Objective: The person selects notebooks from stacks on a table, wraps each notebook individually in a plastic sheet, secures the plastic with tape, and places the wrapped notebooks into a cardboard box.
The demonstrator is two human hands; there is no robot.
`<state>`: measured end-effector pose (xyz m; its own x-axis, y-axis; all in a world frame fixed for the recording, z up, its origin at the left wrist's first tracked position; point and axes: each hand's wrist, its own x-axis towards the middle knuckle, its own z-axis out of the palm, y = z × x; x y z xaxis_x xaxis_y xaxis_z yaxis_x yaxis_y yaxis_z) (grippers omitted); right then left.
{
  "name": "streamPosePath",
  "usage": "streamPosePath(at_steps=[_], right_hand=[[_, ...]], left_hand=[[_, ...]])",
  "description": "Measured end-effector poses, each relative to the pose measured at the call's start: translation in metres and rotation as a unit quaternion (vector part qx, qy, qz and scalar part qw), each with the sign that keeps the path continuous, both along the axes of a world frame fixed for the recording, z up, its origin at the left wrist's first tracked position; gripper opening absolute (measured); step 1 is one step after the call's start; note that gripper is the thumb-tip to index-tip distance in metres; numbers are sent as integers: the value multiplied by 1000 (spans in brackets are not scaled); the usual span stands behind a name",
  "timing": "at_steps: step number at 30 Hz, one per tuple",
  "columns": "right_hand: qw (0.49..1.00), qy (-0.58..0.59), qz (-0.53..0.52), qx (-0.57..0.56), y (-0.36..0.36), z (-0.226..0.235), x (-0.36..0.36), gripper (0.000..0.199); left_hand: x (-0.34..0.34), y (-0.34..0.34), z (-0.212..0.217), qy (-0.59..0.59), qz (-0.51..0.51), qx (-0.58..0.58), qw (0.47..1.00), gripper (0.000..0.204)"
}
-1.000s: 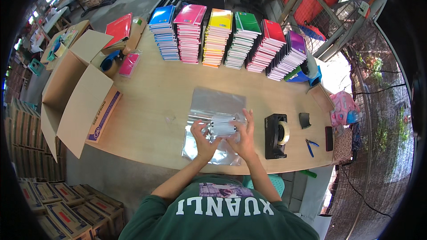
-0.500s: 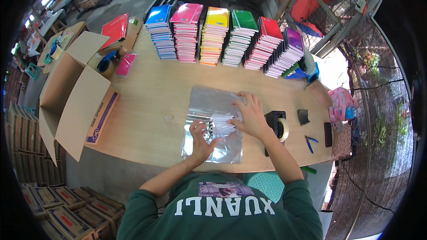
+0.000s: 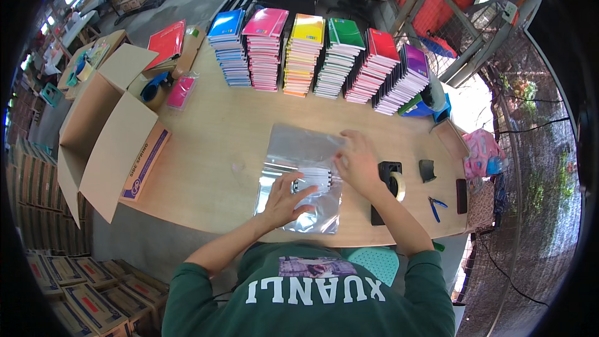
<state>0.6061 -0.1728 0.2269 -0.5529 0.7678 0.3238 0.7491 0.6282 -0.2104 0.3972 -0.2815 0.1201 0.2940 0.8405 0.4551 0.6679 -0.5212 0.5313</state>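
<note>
In front of me lie clear plastic bags, flat and shiny. A small bundle of white slips with black marks at its ends rests on them. My left hand lies over the lower left of the plastic, fingers spread, fingertips beside the slips. Near the right edge of the bags is my right hand, its thumb and forefinger drawn together; anything between them is too small to make out. Right of that hand stands a black tape dispenser with a roll of tape.
Several stacks of coloured spiral notebooks line the table's far side. An open cardboard box stands at left, near a pink packet. Blue-handled pliers, a black phone and a dark curved piece lie at right.
My right hand has moved slightly right, off the white slips, and its thumb and forefinger have closed together. My left hand has spread a little farther over the plastic, toward the right.
</note>
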Motion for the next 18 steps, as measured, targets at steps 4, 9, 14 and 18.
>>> streamPosePath(at_steps=[4, 9, 14, 18], right_hand=[[945, -80, 251, -191, 4, 45, 2, 24], [905, -217, 312, -190, 30, -5, 2, 17], [913, -136, 332, -193, 34, -16, -8, 11], [924, -78, 340, -157, 30, -25, -21, 20]], left_hand=[[-31, 18, 17, 127, -117, -18, 985, 61], [-45, 56, 29, 217, -267, -66, 937, 82], [-45, 69, 52, 278, -332, -91, 897, 101], [-45, 73, 38, 238, -351, -112, 899, 108]])
